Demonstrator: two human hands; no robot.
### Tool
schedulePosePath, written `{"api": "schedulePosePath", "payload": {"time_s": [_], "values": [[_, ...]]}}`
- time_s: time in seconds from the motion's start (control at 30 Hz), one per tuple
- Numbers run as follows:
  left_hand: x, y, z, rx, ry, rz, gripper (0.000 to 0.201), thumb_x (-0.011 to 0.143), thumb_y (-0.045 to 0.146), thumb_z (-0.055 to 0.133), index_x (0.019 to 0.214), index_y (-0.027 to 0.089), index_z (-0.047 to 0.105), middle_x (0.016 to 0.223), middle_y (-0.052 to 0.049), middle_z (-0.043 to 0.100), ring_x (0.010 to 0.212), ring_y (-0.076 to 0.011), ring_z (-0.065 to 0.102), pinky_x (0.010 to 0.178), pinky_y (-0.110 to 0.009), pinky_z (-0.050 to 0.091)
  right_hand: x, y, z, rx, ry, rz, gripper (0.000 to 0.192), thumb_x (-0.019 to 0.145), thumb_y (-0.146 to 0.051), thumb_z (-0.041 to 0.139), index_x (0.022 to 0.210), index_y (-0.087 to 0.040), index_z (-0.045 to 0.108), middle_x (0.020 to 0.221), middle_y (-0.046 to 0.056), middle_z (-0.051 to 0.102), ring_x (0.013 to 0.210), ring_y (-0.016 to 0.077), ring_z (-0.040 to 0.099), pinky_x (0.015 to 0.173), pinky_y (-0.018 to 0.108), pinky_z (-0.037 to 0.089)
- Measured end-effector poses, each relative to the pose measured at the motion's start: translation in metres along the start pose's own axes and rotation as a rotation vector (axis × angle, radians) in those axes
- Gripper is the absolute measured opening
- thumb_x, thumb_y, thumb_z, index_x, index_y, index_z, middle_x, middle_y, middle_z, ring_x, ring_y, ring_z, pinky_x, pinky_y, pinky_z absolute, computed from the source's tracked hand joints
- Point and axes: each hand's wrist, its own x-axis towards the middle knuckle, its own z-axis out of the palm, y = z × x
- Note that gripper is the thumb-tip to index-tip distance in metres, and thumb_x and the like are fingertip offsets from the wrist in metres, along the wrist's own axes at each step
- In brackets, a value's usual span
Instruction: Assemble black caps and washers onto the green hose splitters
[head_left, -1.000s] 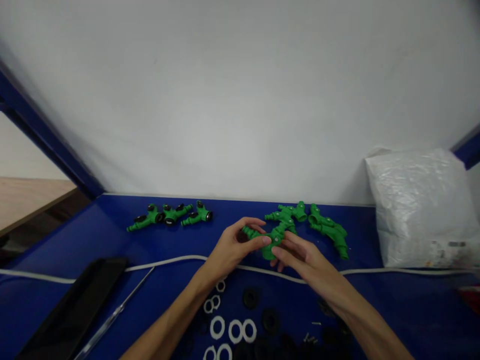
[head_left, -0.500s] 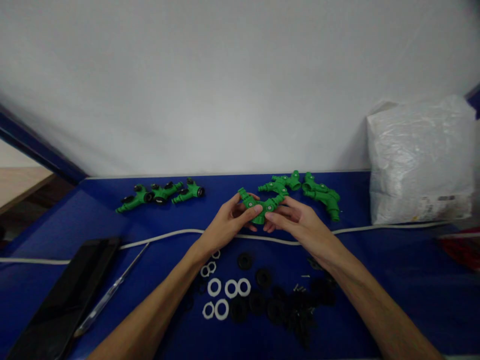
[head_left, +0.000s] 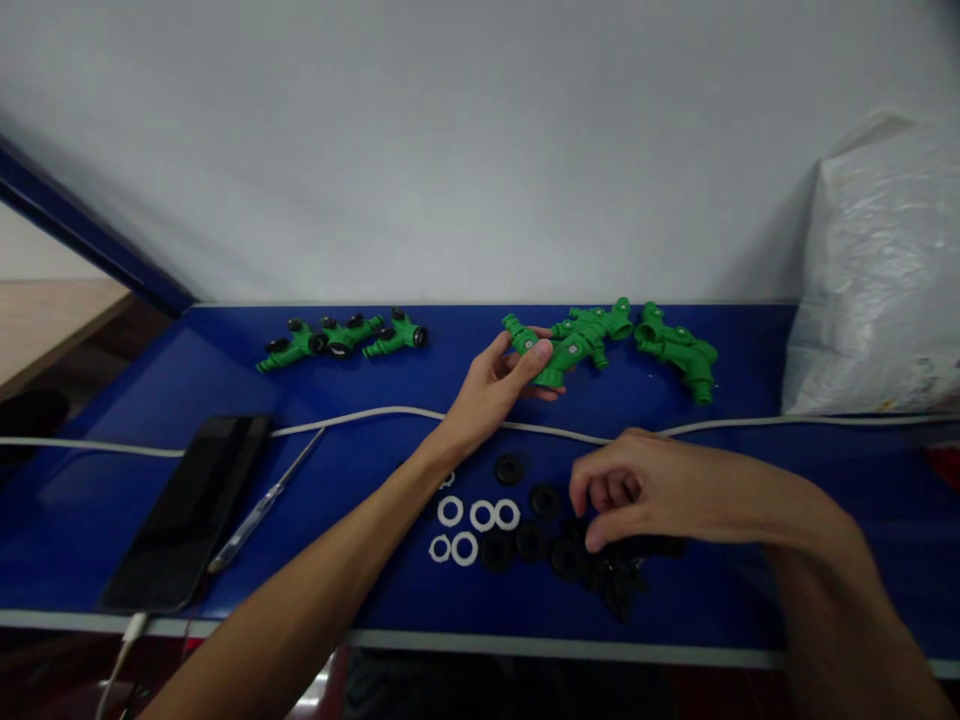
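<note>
Plastic bag [head_left: 885,280], back edge of counter [head_left: 330,385]: cut off at right, print illegible. Black parts [head_left: 619,590], near front edge: partly hidden by right hand [head_left: 637,490], shapes indistinct. Green fitting [head_left: 571,352]: partly covered by left hand [head_left: 491,390].

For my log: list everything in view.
Fitted connectors: three, green and black, back left
Plain connectors: several, green, one held, rest back right
Rings: at least ten, white, black, centre
Small parts: many, black, centre right
Phone: one, black, left
Screwdriver: one, clear-handled, left
Cable: one, white, across middle
Lead: one, white, phone's end
Bag: one, white, right
Bench: one, blue, beneath
Wall: one, grey, behind
Frame: one, blue, left
Left hand: one, bare, gripping connector
Right hand: one, bare, over parts
</note>
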Motion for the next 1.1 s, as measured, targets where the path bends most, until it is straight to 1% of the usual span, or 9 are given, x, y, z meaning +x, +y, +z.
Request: {"api": "schedulePosePath", "payload": {"time_s": [0.13, 0.2, 0.37, 0.43, 0.53, 0.63, 0.8, 0.93, 1.1], "values": [[0.007, -0.002, 0.008, -0.033, -0.004, -0.020, 0.054, 0.082, 0.052, 0.076, 0.119, 0.016, 0.063, 0.109, -0.010, 0.073, 0.097, -0.0236, 0.071, 0.075, -0.031, 0.059, 0.002, 0.003, 0.012, -0.095, 0.117, -0.094, 0.017, 0.072, -0.038, 0.086, 0.079, -0.025, 0.077, 0.060, -0.004, 0.064, 0.057, 0.0135, 0.057, 0.049, 0.023, 0.038], [0.009, -0.001, 0.010, -0.050, 0.014, -0.026, 0.047, 0.083, 0.047, 0.076, 0.116, 0.015, 0.064, 0.112, -0.009, 0.071, 0.101, -0.0235, 0.069, 0.079, -0.033, 0.059, 0.004, 0.005, 0.016, -0.107, 0.125, -0.136, 0.010, 0.075, -0.033, 0.083, 0.077, -0.026, 0.076, 0.059, -0.004, 0.064, 0.054, 0.0125, 0.055, 0.049, 0.023, 0.038], [0.007, 0.011, 0.002, -0.042, -0.002, -0.026, 0.045, 0.087, 0.044, 0.073, 0.120, 0.016, 0.063, 0.107, -0.008, 0.070, 0.088, -0.0185, 0.069, 0.078, -0.031, 0.056, 0.005, 0.003, 0.016, -0.106, 0.140, -0.188, 0.008, 0.075, -0.026, 0.080, 0.080, -0.025, 0.074, 0.065, -0.003, 0.064, 0.056, 0.0123, 0.055, 0.051, 0.023, 0.043], [0.002, 0.016, -0.002, 0.012, -0.016, -0.018, 0.047, 0.087, 0.045, 0.072, 0.122, 0.015, 0.062, 0.104, -0.008, 0.070, 0.083, -0.0173, 0.069, 0.072, -0.028, 0.053, 0.002, 0.000, 0.012, -0.049, 0.168, -0.211, 0.012, 0.074, -0.029, 0.082, 0.081, -0.024, 0.073, 0.073, -0.001, 0.068, 0.062, 0.0139, 0.060, 0.055, 0.024, 0.048], [-0.006, 0.019, -0.006, 0.067, -0.020, -0.012, 0.049, 0.089, 0.049, 0.068, 0.125, 0.016, 0.061, 0.099, -0.007, 0.069, 0.076, -0.0158, 0.067, 0.063, -0.025, 0.046, -0.002, -0.005, 0.004, 0.145, 0.260, -0.236, 0.017, 0.078, -0.035, 0.082, 0.086, -0.024, 0.073, 0.089, 0.003, 0.074, 0.077, 0.0180, 0.069, 0.070, 0.028, 0.056], [-0.012, 0.018, -0.010, 0.053, -0.041, -0.051, 0.051, 0.091, 0.051, 0.065, 0.129, 0.017, 0.058, 0.089, -0.005, 0.068, 0.071, -0.0146, 0.064, 0.059, -0.025, 0.041, -0.001, -0.009, 0.000, 0.360, 0.404, -0.253, 0.022, 0.074, -0.035, 0.086, 0.087, -0.023, 0.072, 0.090, 0.003, 0.075, 0.084, 0.0202, 0.072, 0.080, 0.032, 0.059], [-0.014, 0.015, -0.020, -0.019, -0.070, -0.153, 0.052, 0.088, 0.048, 0.070, 0.129, 0.018, 0.057, 0.086, -0.004, 0.069, 0.070, -0.0146, 0.063, 0.060, -0.026, 0.038, 0.012, -0.009, 0.000, 0.478, 0.613, -0.273, 0.036, 0.067, -0.036, 0.091, 0.097, -0.025, 0.074, 0.083, 0.002, 0.075, 0.067, 0.0184, 0.070, 0.067, 0.033, 0.060], [-0.014, 0.014, -0.022, -0.041, -0.054, -0.199, 0.048, 0.084, 0.042, 0.076, 0.123, 0.018, 0.061, 0.103, -0.008, 0.071, 0.075, -0.0140, 0.064, 0.065, -0.027, 0.039, 0.021, -0.007, 0.000, 0.489, 0.713, -0.247, 0.027, 0.070, -0.039, 0.089, 0.090, -0.026, 0.077, 0.066, -0.001, 0.071, 0.059, 0.0166, 0.067, 0.064, 0.032, 0.058], [-0.014, 0.013, -0.022, -0.003, -0.053, -0.199, 0.046, 0.080, 0.034, 0.079, 0.121, 0.018, 0.063, 0.103, -0.008, 0.072, 0.080, -0.0150, 0.064, 0.069, -0.028, 0.039, 0.026, -0.004, 0.000, 0.569, 0.793, -0.307, 0.019, 0.074, -0.034, 0.086, 0.087, -0.024, 0.077, 0.080, 0.002, 0.077, 0.064, 0.0174, 0.072, 0.072, 0.034, 0.061]]}}
